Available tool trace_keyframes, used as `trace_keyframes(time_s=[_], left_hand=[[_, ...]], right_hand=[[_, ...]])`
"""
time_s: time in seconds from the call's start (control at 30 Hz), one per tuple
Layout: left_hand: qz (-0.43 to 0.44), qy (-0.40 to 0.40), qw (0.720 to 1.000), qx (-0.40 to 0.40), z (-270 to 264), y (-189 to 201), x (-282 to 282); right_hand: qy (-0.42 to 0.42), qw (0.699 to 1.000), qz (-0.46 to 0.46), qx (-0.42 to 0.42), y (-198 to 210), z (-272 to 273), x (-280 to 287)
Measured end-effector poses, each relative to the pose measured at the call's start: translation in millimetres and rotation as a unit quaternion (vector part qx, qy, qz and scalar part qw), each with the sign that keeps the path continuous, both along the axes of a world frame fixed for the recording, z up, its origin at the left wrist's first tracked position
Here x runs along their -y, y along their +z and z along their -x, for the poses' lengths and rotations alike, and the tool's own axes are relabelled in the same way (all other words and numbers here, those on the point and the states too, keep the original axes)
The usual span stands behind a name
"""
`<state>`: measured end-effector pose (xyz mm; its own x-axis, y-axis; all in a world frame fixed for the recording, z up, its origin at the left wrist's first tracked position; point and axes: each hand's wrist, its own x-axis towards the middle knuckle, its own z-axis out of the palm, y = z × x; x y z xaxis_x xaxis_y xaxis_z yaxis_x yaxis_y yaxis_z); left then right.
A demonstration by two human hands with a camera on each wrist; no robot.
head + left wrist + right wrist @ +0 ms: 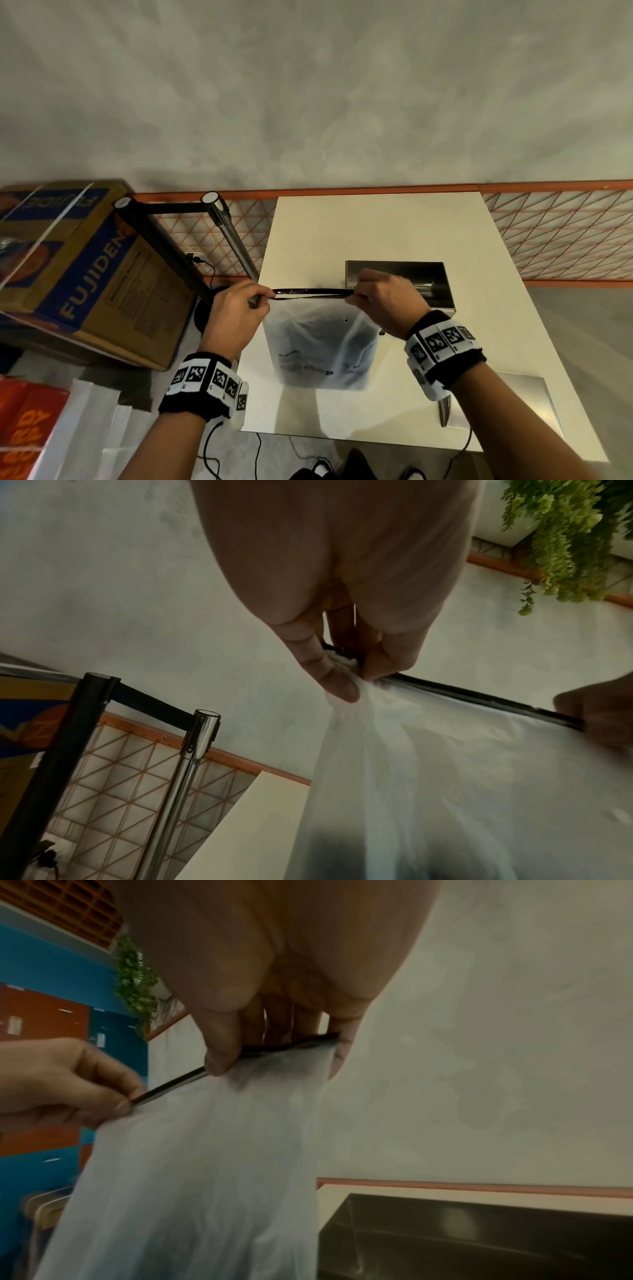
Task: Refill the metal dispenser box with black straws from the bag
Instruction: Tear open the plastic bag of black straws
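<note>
The step in hand appears to be opening the bag [322, 346]: the left hand [236, 318] and right hand [387, 301] each pinch an end of its black top strip, holding it above the desk [376, 222] middle. The open metal dispenser box [435, 284] stands just behind, near the right edge. Next, the strip likely must be parted so the dark straws, dimly visible low inside, can be reached.

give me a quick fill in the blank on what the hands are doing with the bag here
1. Both hands pinch the black top strip of the translucent ____.
2. The left hand holds the strip's ____ end, the right hand the other.
3. The metal dispenser box sits on the white table with its top ____.

Missing words: bag; left; open
</note>
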<state>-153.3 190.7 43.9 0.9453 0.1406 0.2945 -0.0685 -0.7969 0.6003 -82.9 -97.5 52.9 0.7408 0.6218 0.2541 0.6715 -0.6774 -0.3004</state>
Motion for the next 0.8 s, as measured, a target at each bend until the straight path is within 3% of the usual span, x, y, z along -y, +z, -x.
trace_keyframes(time_s=[0.1, 0.2, 0.37, 0.43, 0.57, 0.67, 0.73, 0.77, 0.8], left_hand=[[-0.008, 0.002, 1.0, 0.016, -2, 4, 1], [0.009, 0.021, 1.0, 0.021, -4, 7, 0], [0.041, 0.014, 0.999, -0.023, -5, 5, 10], [0.018, 0.036, 0.999, -0.02, -5, 3, 13], [-0.006, 0.048, 0.999, -0.017, -9, 2, 18], [0.055, 0.064, 0.994, -0.075, -16, -3, 26], [0.152, 0.08, 0.978, -0.115, -22, -13, 33], [0.218, 0.082, 0.964, -0.129, -25, -19, 37], [0.284, 0.085, 0.945, -0.141, -27, -24, 42]], right_hand=[[-0.009, 1.0, -0.007, 0.015, 5, -2, 13], [-0.074, 0.996, -0.026, 0.034, 15, -5, 22], [-0.142, 0.977, 0.122, -0.1, 12, -2, 14], [-0.147, 0.973, 0.122, -0.129, 12, -1, 13], [-0.14, 0.976, 0.035, -0.165, 6, -6, 11], [-0.167, 0.964, -0.084, -0.19, 2, -17, 0], [-0.2, 0.922, -0.175, -0.281, -6, -23, -10], [-0.215, 0.871, -0.257, -0.359, -9, -25, -16], [-0.238, 0.794, -0.345, -0.439, -13, -25, -22]])
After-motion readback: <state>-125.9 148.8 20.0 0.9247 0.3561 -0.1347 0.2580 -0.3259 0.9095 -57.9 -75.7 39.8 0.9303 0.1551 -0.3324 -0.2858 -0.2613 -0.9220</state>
